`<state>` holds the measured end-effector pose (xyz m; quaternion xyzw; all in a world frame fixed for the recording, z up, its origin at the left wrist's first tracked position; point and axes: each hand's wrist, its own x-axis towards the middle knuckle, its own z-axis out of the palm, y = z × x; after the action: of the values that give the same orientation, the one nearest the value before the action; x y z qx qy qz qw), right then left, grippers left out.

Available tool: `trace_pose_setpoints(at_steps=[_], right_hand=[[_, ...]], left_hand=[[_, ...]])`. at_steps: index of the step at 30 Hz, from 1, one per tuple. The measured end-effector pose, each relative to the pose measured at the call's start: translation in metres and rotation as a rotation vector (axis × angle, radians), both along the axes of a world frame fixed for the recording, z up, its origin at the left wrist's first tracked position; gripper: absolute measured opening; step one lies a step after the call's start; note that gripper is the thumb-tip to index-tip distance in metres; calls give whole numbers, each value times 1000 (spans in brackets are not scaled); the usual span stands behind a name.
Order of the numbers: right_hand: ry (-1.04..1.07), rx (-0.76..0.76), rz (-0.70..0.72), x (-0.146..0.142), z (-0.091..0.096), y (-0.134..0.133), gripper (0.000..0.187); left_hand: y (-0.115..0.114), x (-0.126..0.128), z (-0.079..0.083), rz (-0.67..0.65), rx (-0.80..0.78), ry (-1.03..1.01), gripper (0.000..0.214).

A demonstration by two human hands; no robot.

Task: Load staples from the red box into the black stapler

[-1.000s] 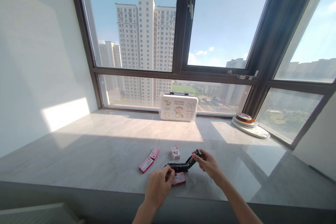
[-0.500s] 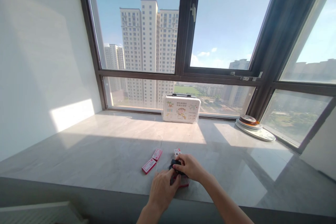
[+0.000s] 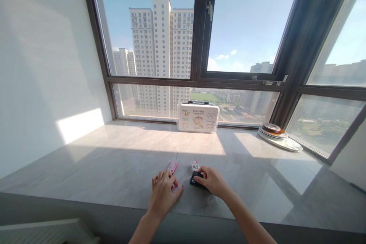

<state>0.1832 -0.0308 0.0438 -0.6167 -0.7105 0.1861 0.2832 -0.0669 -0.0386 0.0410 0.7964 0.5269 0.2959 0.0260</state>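
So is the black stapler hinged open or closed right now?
Closed, as far as shows: the black stapler lies low and flat on the sill under the right hand, with no arm raised.

right hand [image 3: 213, 181] covers most of the black stapler [image 3: 195, 179]. only its left end shows, so can't tell if the fingers clamp it or just rest on top. left hand [image 3: 163, 193] lies spread flat, its fingertips hiding the near end of a red box [image 3: 173, 166]. there's a red sliver at the hand's right side, too little showing to say what it is. both forearms cut off by the near edge. print on the small white box [image 3: 195, 165] and the white case [image 3: 198, 118] too small to read. plates [image 3: 278, 139] far right: count and pattern unclear.
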Motion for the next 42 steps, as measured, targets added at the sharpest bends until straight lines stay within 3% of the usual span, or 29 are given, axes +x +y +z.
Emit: trace_pose_setpoints(at_steps=[5, 11, 15, 17, 27, 33, 37, 42], right_hand=[[-2, -7, -7, 0, 0, 0, 36], [8, -13, -12, 0, 1, 1, 37], [3, -20, -15, -1, 1, 1, 36], [-2, -18, -14, -2, 2, 0, 34], [-74, -9, -66, 8, 8, -17, 21], [-25, -8, -227, 33, -9, -23, 49], [129, 12, -280, 39, -25, -6, 56], [239, 10, -233, 30, -31, 30, 59]], left_hand=[[35, -30, -9, -91, -36, -73, 16], [58, -36, -24, -277, -165, -183, 19], [61, -34, -31, -268, -203, -160, 56], [61, -31, -34, -274, -187, -104, 65], [40, 11, -48, -146, -11, 42, 59], [30, 46, -54, -73, -10, -13, 56], [28, 71, -59, -54, -16, -53, 55], [28, 92, -61, -15, -12, -117, 51]])
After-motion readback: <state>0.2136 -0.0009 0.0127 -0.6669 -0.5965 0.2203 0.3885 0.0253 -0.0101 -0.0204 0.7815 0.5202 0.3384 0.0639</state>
